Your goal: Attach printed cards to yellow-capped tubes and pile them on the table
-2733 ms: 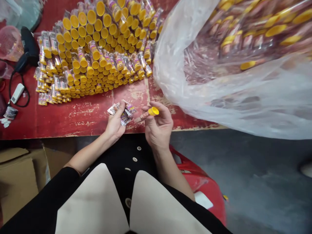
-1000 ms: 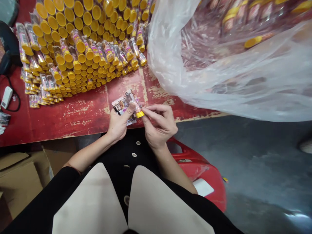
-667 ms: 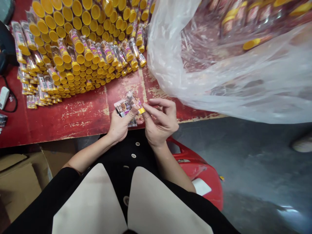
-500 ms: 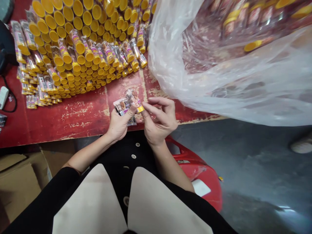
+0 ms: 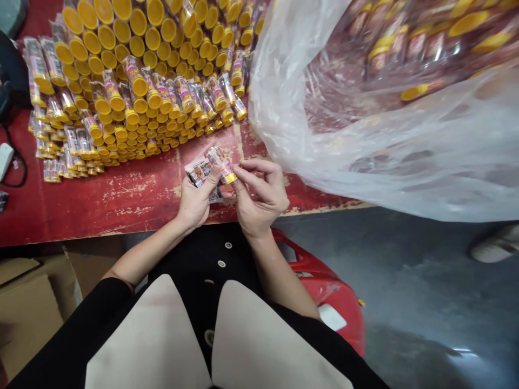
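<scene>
My left hand (image 5: 195, 202) is closed around a stack of printed plastic sleeves (image 5: 198, 172), its thumb pressing on top. Beside that thumb, a small clear tube (image 5: 219, 159) with printed wrapping and a yellow cap (image 5: 230, 178) lies tilted, cap end towards my right hand (image 5: 261, 197). The thumb and index finger of my right hand pinch at the capped end; its other fingers are curled. My hands are just above the front edge of the worn red table (image 5: 133, 194). Part of the tube and the sleeves is hidden by my fingers.
Many yellow-capped tubes (image 5: 138, 21) are piled at the back left of the table. To the right, a large translucent plastic bag (image 5: 385, 156) holds more tubes (image 5: 419, 43). A red plastic chair (image 5: 348, 313) and cardboard (image 5: 32, 308) are below. A shoe (image 5: 492, 246) shows at far right.
Both hands, with the tube and sleeves, have shifted slightly left in the picture. The view has moved a little, so the tube pile appears lower. The grip looks much the same.
</scene>
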Demonstrator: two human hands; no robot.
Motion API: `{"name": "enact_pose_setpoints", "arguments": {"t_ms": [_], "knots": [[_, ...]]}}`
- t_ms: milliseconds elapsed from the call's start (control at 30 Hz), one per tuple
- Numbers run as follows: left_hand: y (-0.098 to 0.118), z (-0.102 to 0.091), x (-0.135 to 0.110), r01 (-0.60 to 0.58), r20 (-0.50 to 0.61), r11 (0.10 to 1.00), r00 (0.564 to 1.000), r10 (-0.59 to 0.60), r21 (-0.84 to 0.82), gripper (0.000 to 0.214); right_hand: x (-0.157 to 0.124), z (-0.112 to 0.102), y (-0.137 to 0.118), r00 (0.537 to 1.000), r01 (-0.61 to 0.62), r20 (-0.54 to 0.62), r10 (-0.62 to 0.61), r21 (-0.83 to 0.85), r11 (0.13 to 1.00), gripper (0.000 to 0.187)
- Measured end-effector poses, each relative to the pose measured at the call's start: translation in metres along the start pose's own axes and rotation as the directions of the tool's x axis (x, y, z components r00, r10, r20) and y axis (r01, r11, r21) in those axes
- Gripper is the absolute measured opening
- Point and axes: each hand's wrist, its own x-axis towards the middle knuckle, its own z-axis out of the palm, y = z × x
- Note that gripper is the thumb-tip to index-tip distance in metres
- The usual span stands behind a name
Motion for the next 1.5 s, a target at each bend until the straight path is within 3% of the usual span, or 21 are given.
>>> {"name": "enact_pose_setpoints", "arguments": {"t_ms": [133,267,367,433,700,833,933,1067,1267,1500], "knots": [[0.002,0.000,0.012,-0.018,0.021,0.999,1.000,0.019,-0.050,0.038,0.023,0.019,0.015,0.998,-0.011,-0.056,0.016,0.081,0.997,0.017],[0.007,0.002,0.028,0.036,0.003,0.997,0.999,-0.036,-0.073,0.036,0.082,0.061,0.049,0.990,-0.055,-0.121,0.071,0.129,0.990,0.027],[0.005,0.002,0.040,0.052,-0.040,0.997,0.998,-0.054,-0.060,0.039,0.116,0.083,0.074,0.998,-0.064,0.015,0.062,0.221,0.973,0.030],[0.000,-0.001,0.046,0.054,-0.054,0.996,0.997,-0.058,-0.064,0.043,0.117,0.086,0.083,0.990,-0.111,0.113,0.081,0.293,0.950,0.029],[-0.018,-0.012,0.047,0.087,-0.045,0.994,0.995,-0.090,-0.062,0.030,0.056,0.059,0.075,0.972,-0.183,0.192,0.135,0.260,0.948,0.034],[-0.019,-0.008,0.045,0.035,-0.111,0.997,0.993,-0.042,-0.063,0.017,0.035,0.052,0.056,0.978,-0.172,0.161,0.134,0.247,0.954,0.035],[-0.017,-0.004,0.039,-0.036,-0.145,0.994,0.989,0.021,-0.100,0.021,0.016,0.043,0.038,0.985,-0.137,0.146,0.095,0.315,0.939,0.042],[-0.012,-0.001,0.022,-0.007,-0.058,0.993,0.998,0.000,-0.115,0.024,0.004,0.021,0.016,0.997,-0.076,0.020,0.073,0.318,0.945,0.039],[-0.001,0.000,-0.003,-0.059,0.089,0.996,0.994,0.064,-0.061,0.041,0.005,-0.018,-0.008,0.994,-0.067,0.098,0.047,0.210,0.975,0.028],[0.005,0.001,-0.022,-0.097,0.226,0.995,0.969,0.096,-0.009,0.044,-0.002,-0.034,-0.032,0.997,0.047,-0.067,-0.036,0.160,0.986,0.037]]}}
